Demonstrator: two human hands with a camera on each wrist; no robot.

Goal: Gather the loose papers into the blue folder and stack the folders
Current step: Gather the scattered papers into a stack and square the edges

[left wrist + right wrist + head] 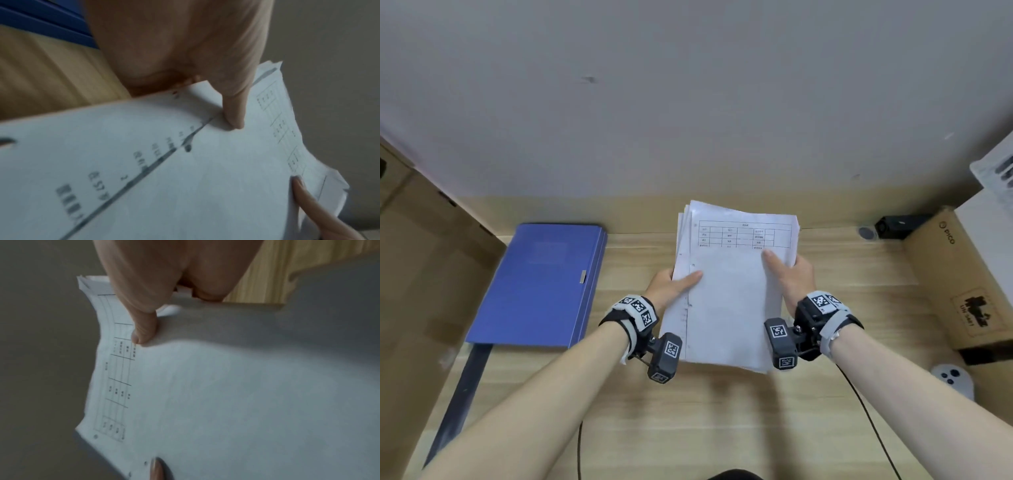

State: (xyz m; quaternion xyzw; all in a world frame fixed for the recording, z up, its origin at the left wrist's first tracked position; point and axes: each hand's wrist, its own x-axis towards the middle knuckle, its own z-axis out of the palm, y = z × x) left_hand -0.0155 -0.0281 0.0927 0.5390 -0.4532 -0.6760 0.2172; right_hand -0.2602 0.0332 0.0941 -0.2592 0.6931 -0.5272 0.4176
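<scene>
We list a stack of papers (729,294), white, loosely squared with several sheet edges fanned at its far left corner, the top sheet bearing a printed table near its far edge; it is held up off the desk (688,428) over the middle of the wooden top, tilted toward the wall. Our left hand (671,286) grips the stack's left edge, thumb laid flat on the top sheet and the other fingers hidden beneath; the left wrist view shows that thumb pressing down beside a dark printed line, though the picture is blurred and the print cannot be read. Our right hand (792,274) grips the right edge the same way, thumb on top just below the table, fingers under the sheets. Blue folders (544,284), closed and apparently two lying one on the other, rest flat on the desk toward its left edge, well apart from the papers. A cardboard box (959,277) stands along the right edge, a small black device (897,226) at the far right corner beside it, and a white controller (953,378) lies near the box's near end. Another brown box (424,274) flanks the left edge.
</scene>
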